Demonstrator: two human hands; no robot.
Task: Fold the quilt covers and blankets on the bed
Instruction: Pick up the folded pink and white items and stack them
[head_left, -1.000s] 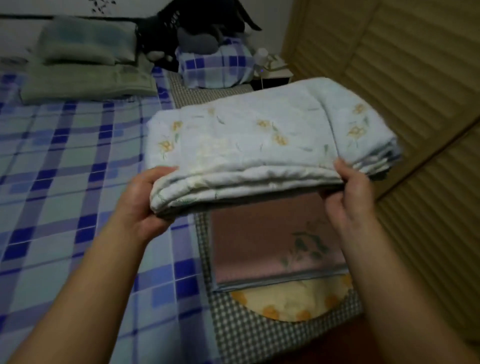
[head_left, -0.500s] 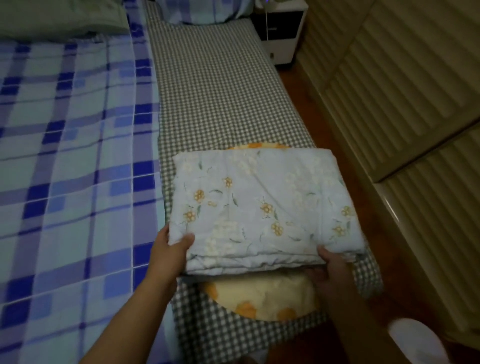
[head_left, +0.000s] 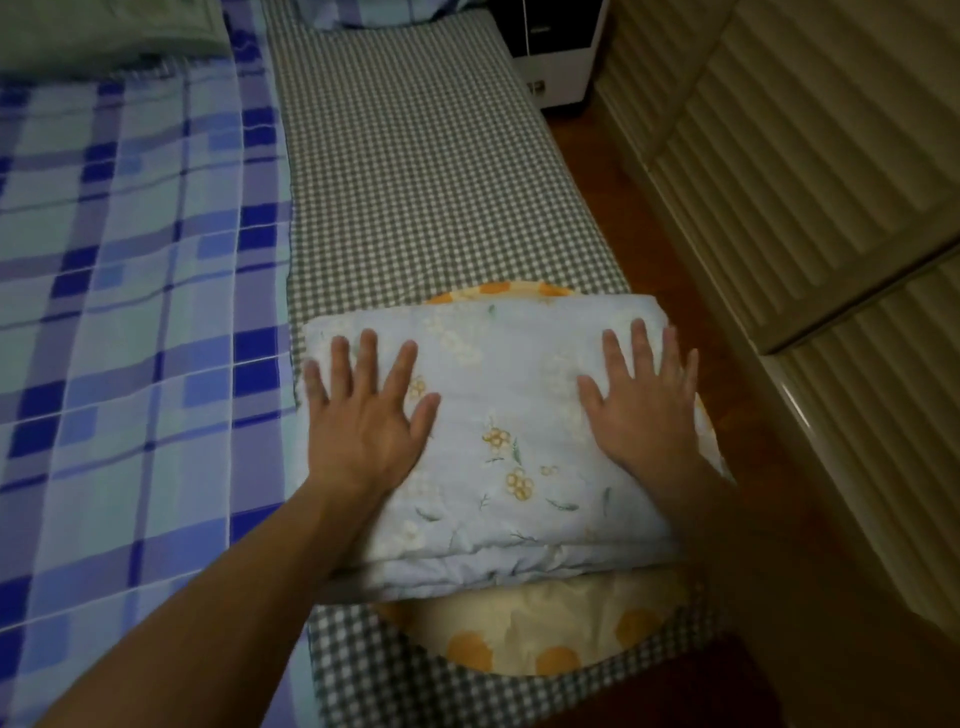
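A folded light-blue quilt (head_left: 511, 431) with small yellow flowers lies on the grey checked strip (head_left: 415, 171) at the bed's right edge. It sits on top of a cream blanket with orange dots (head_left: 540, 629), which shows beneath its near and far edges. My left hand (head_left: 366, 415) presses flat on the quilt's left part, fingers spread. On the quilt's right part my right hand (head_left: 641, 402) lies flat in the same way. Neither hand grips anything.
A blue plaid sheet (head_left: 130, 312) covers the bed to the left. A green pillow (head_left: 109, 28) lies at the far left corner. A white bedside cabinet (head_left: 558, 54) stands beyond the checked strip. Slatted wardrobe doors (head_left: 810, 156) run along the right, with a narrow wooden floor (head_left: 691, 270) between.
The quilt came down from in front of me onto the stack, hiding the pink blanket. Both hands let go of its near edge and now press flat on top.
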